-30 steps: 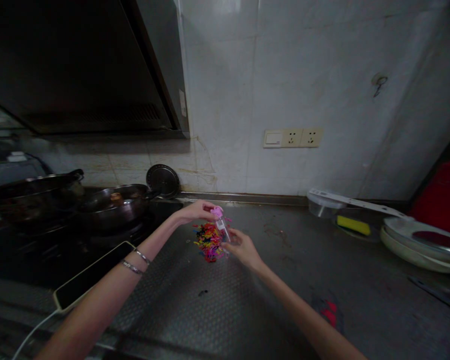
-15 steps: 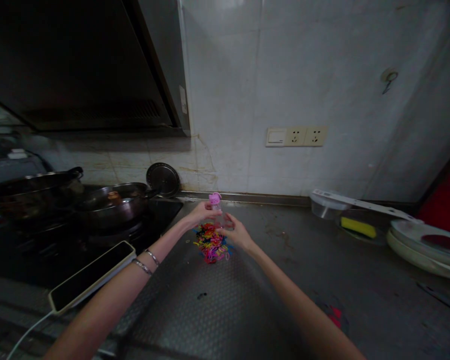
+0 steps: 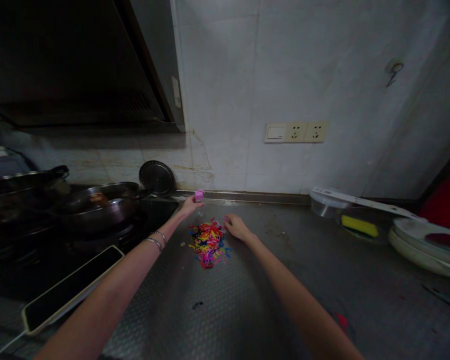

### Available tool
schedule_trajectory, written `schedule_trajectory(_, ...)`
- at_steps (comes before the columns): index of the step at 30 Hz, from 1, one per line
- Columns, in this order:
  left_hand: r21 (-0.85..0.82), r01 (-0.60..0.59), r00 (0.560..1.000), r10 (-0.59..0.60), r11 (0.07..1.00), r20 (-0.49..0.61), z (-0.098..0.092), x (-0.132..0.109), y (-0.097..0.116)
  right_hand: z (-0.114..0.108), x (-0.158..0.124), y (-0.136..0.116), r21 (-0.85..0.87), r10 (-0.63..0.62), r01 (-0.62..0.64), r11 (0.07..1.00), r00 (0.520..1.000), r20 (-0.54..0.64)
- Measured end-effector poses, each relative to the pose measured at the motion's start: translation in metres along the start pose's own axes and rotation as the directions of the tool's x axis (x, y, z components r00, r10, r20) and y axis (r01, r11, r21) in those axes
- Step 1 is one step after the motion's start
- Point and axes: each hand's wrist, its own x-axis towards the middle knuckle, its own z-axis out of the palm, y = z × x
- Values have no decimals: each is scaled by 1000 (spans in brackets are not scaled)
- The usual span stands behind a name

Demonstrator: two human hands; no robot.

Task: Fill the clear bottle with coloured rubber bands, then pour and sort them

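My left hand (image 3: 188, 206) is closed around a small clear bottle with a pink lid (image 3: 199, 196), held upright near the back of the counter. Only the lid and a faint bit of the clear body show past the fingers. Below and to its right lies a loose heap of small colourful rubber bands (image 3: 208, 242). At the heap's right edge is my right hand (image 3: 237, 227), its fingers curled together. Whatever is at its fingertips is too small and dim to make out.
A phone (image 3: 73, 287) on a cable lies at the left, before the stove with a frying pan (image 3: 101, 207). A round lid (image 3: 156, 177) leans on the wall. To the right are a plastic tub (image 3: 324, 206), a yellow sponge (image 3: 359, 226) and stacked dishes (image 3: 427, 250).
My hands have moved apart. The left carried the pink-lidded bottle leftward, and the right let go of it and stays beside the rubber bands. The view shifted slightly.
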Motion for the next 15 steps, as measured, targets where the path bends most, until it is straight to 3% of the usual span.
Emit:
schedule_trajectory(7,-27,-23,1000,23,999,13,5,5,-8,19,4,-19,74,-82,79,994,996,32)
schedule_trajectory(15,-64,32,999,-29,997,39,0,1,-25,18,-18,-49,221,-209,190,957,976,67)
